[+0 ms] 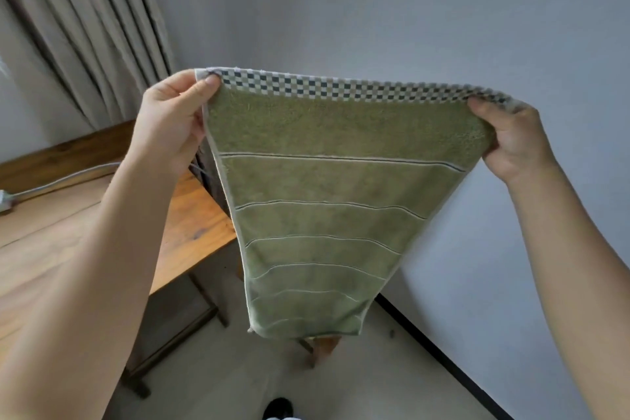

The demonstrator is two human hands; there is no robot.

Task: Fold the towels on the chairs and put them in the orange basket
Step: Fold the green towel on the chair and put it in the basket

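A green towel [327, 201] with thin pale stripes and a checkered top border hangs spread out in front of me, held up in the air. My left hand [170, 116] pinches its top left corner between thumb and fingers. My right hand [511, 143] grips its top right corner, with the fingers curled behind the cloth. The towel's lower edge hangs free above the floor. A bit of a wooden chair [320, 349] shows just under that edge; the rest is hidden. The orange basket is not in view.
A wooden table [191, 215] stands at the left with a white cable [61, 181] and a plug strip on it. Beige curtains [85, 27] hang behind it. A grey wall with a dark skirting board [443, 358] runs along the right. The floor below is pale.
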